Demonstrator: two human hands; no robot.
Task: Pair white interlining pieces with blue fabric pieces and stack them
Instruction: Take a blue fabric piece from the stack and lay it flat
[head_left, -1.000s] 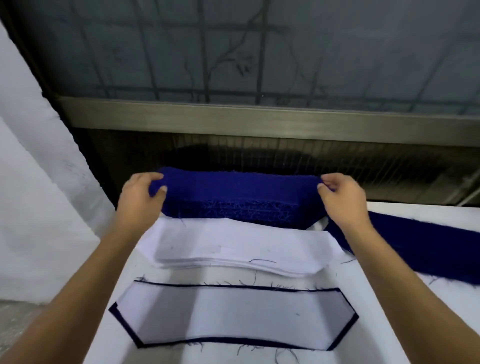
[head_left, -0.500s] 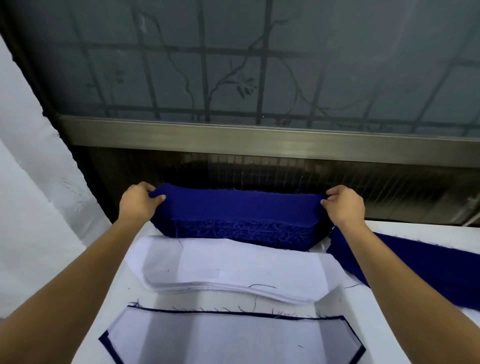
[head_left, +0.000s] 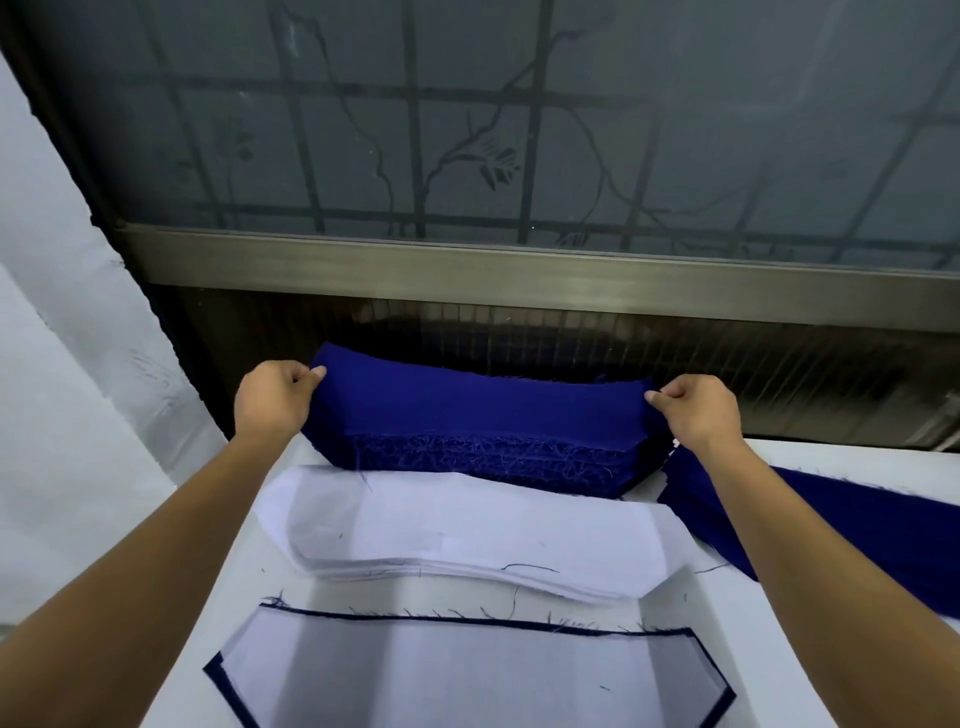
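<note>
The left hand (head_left: 272, 400) pinches the left end of the top layer of the blue stack (head_left: 483, 415), thumb tip pressed against curled fingers at the cloth's corner. The right hand (head_left: 698, 410) pinches the opposite end the same way, so each hand holds one tip of the same piece. Whether they have separated a single layer or caught more than one cannot be told. The long axis of the blue stack runs straight from one hand to the other, and the piece spans the whole gap between them. Neither hand is nearer; both are at the ends and about level. The white stack (head_left: 467, 535) lies just behind the wrists, towards the person and between the forearms. Its long axis is parallel to the blue one and its far edge touches the blue stack's frayed front. Further back again, under the forearms, lies a finished pair (head_left: 467, 675), white on blue with a dark border showing. Beyond the right wrist, to its outer side, loose blue pieces (head_left: 857, 514) lie on the table (head_left: 841, 460). The likely next move is a lift and a straight pull back towards the body, with both ends kept level so the piece lands parallel.
</note>
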